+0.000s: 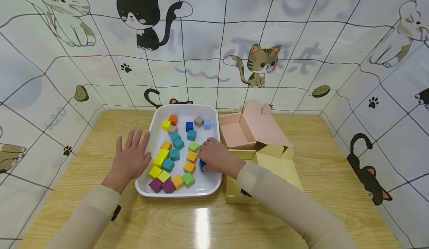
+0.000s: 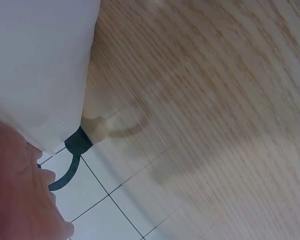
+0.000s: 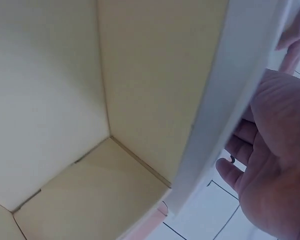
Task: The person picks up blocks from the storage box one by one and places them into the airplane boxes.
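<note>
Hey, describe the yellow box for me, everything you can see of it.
The yellow box is pale, looks like folded cardboard and stands open, its lid laid back to the right. Its walls are flat, and the right wrist view shows dark slits along one inner seam. It sits on the wooden table, right of the white tray and in front of the pink box; whether it touches either is hard to tell. In the head view the right sleeve crosses it, hiding part.
</note>
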A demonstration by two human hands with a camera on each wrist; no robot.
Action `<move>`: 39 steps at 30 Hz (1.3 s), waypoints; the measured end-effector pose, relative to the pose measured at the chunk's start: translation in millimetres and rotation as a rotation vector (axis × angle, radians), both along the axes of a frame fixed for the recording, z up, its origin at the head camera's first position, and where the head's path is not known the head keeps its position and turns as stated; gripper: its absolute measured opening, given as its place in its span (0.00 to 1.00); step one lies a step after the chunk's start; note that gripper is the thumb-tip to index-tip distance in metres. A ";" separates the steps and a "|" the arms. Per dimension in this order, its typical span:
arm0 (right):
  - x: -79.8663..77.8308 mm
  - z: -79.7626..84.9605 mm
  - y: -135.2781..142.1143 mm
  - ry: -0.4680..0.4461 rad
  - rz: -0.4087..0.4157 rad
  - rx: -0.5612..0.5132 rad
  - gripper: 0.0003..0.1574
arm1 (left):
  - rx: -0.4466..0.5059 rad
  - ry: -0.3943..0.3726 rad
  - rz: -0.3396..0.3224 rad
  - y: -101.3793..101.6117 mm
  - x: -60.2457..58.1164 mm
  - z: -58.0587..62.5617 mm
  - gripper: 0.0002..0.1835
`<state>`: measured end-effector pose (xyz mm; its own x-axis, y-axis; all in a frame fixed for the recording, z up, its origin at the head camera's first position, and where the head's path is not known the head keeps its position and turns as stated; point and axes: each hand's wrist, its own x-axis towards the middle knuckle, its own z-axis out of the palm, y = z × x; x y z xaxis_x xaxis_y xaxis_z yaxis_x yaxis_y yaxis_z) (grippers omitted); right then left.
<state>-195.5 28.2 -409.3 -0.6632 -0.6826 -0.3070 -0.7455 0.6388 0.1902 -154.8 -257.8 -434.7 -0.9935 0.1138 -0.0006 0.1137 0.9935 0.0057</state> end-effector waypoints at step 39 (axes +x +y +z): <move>-69.1 39.3 83.1 0.185 -0.263 -0.225 0.22 | 0.081 -0.111 0.021 -7.9 -16.0 5.2 0.35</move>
<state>-264.6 111.3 -370.0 -0.8545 -0.5188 -0.0280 -0.5172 0.8443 0.1400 -170.8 -265.7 -429.5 -0.9900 0.0969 -0.1025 0.0869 0.9914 0.0976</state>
